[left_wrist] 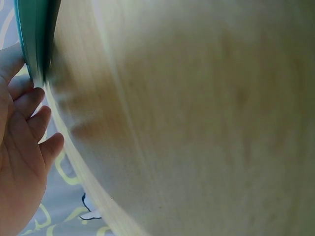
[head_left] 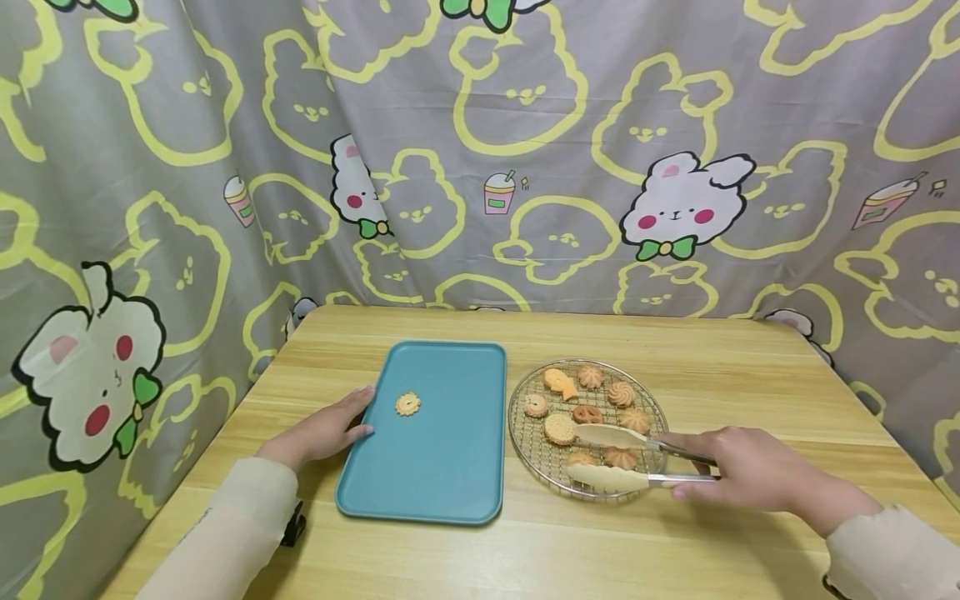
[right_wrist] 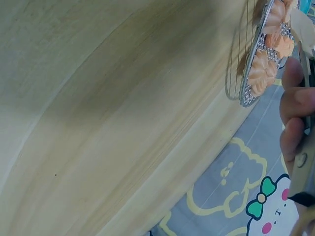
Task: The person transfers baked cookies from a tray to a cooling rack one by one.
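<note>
In the head view my right hand (head_left: pixel 765 471) grips a pair of tongs (head_left: pixel 678 479) with metal arms and cream tips. The tips stand apart over a round wire rack (head_left: pixel 517 437), with nothing pinched between them; two cookies show in the gap. Several cookies lie on the rack, among them a round cookie (head_left: pixel 560 429), a fish-shaped cookie (head_left: pixel 559 382) and a brown pretzel-shaped cookie (head_left: pixel 587 414). My left hand (head_left: pixel 318 432) rests with its fingertips against the left edge of a blue tray (head_left: pixel 442 475). On that tray lies one flower-shaped cookie (head_left: pixel 407 404).
Tray and rack sit side by side on a wooden table (head_left: pixel 555 550), a narrow gap between them. Behind the table and at its left hangs a grey curtain (head_left: pixel 420 108) with cartoon prints.
</note>
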